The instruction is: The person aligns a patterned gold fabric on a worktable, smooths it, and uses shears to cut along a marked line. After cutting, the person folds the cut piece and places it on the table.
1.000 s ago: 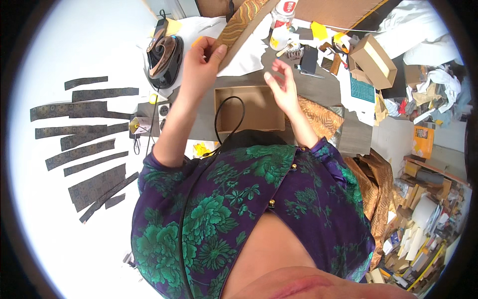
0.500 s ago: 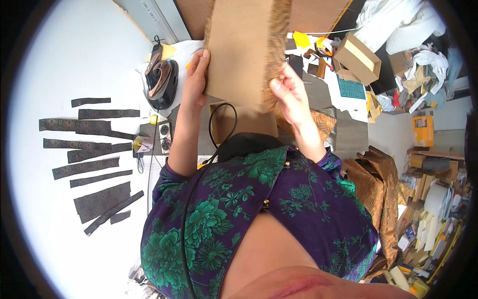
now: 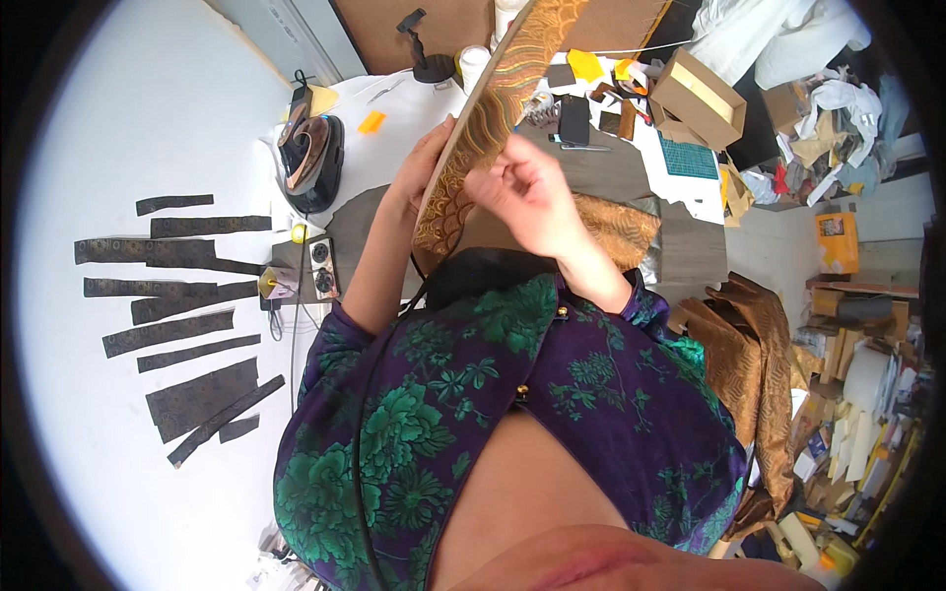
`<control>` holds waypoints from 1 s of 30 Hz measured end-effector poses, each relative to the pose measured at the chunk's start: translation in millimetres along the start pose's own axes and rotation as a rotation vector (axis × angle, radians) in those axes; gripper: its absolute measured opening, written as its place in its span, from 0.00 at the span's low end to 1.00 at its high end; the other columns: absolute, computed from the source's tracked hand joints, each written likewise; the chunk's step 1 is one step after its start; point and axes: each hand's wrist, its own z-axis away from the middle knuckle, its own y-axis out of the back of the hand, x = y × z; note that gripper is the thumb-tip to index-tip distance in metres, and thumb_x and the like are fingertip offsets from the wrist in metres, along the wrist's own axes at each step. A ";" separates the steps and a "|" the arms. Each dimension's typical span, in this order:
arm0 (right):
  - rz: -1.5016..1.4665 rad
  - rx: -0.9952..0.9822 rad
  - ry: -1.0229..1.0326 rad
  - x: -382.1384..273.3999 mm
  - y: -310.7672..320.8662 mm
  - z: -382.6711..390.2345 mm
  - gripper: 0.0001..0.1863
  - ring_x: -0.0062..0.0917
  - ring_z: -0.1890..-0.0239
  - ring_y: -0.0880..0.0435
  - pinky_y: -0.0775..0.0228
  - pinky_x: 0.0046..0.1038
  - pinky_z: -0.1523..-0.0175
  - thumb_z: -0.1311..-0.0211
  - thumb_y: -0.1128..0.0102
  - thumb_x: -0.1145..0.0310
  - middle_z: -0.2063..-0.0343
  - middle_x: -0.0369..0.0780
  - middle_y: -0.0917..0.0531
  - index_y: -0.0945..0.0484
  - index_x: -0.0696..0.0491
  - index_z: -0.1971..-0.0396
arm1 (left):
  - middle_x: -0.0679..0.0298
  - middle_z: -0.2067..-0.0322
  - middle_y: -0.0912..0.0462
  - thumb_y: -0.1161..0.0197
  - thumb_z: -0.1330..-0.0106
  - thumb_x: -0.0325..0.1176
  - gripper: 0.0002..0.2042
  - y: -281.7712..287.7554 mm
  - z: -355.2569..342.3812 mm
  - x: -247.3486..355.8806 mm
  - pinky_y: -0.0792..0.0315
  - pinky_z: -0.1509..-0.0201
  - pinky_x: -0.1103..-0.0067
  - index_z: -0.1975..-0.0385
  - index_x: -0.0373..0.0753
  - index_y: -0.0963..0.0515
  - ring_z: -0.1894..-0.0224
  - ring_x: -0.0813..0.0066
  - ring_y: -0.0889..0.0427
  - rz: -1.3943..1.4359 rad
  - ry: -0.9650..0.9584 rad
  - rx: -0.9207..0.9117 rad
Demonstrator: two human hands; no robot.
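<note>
A long flat board [image 3: 480, 118] covered in gold, wavy-patterned brocade is raised in front of me, tilted nearly edge-on. Its pale edge runs along the left side. My left hand [image 3: 422, 169] grips it from behind that edge; most of its fingers are hidden by the board. My right hand [image 3: 527, 189] is at the patterned side, fingers bent and thumb close against the brocade near the board's right edge. Some fingertips cannot be made out. Below lies a brown box-like piece [image 3: 490, 233], partly covered by the board and my right hand.
An iron [image 3: 313, 153] stands at the left on a white cloth, near a power strip [image 3: 321, 266]. Dark patterned strips [image 3: 158, 246] lie farther left. Gold brocade [image 3: 619, 229], a green cutting mat [image 3: 688, 158] and a cardboard box [image 3: 698, 98] are to the right. A black cable hangs down my front.
The board has turned from its plain brown face to its patterned side, nearly edge-on. My right hand has moved left, and its fingers are now more bent.
</note>
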 end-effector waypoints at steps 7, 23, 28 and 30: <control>-0.383 0.170 0.053 2.8 35.7 -9.9 0.14 0.15 0.73 0.21 0.23 0.21 0.65 0.26 0.50 0.60 0.69 0.34 0.19 0.23 0.56 0.59 | 0.64 0.57 0.16 0.47 0.26 0.47 0.20 54.9 -15.4 -7.3 0.22 0.56 0.81 0.48 0.36 0.24 0.59 0.80 0.16 -0.170 0.089 0.046; -0.343 0.751 -0.260 136.1 158.9 -53.0 0.15 0.21 0.65 0.19 0.26 0.23 0.70 0.30 0.44 0.62 0.59 0.39 0.18 0.26 0.55 0.51 | 0.62 0.48 0.21 0.47 0.28 0.41 0.20 88.2 -54.5 64.9 0.31 0.41 0.73 0.43 0.34 0.27 0.48 0.68 0.22 -0.189 -0.013 0.116; -0.347 0.742 -0.486 191.2 121.4 -2.4 0.15 0.27 0.61 0.19 0.21 0.28 0.64 0.35 0.37 0.66 0.59 0.42 0.20 0.30 0.56 0.56 | 0.63 0.52 0.19 0.39 0.31 0.44 0.21 177.5 -57.2 -25.0 0.25 0.51 0.76 0.45 0.37 0.27 0.53 0.74 0.20 -0.118 -0.182 0.469; -0.273 0.675 -0.656 194.3 100.8 24.7 0.18 0.26 0.56 0.22 0.21 0.31 0.58 0.37 0.35 0.66 0.57 0.41 0.22 0.32 0.56 0.55 | 0.63 0.52 0.20 0.37 0.32 0.46 0.24 176.0 -32.5 -43.6 0.26 0.50 0.76 0.44 0.36 0.30 0.51 0.75 0.22 -0.275 -0.123 0.623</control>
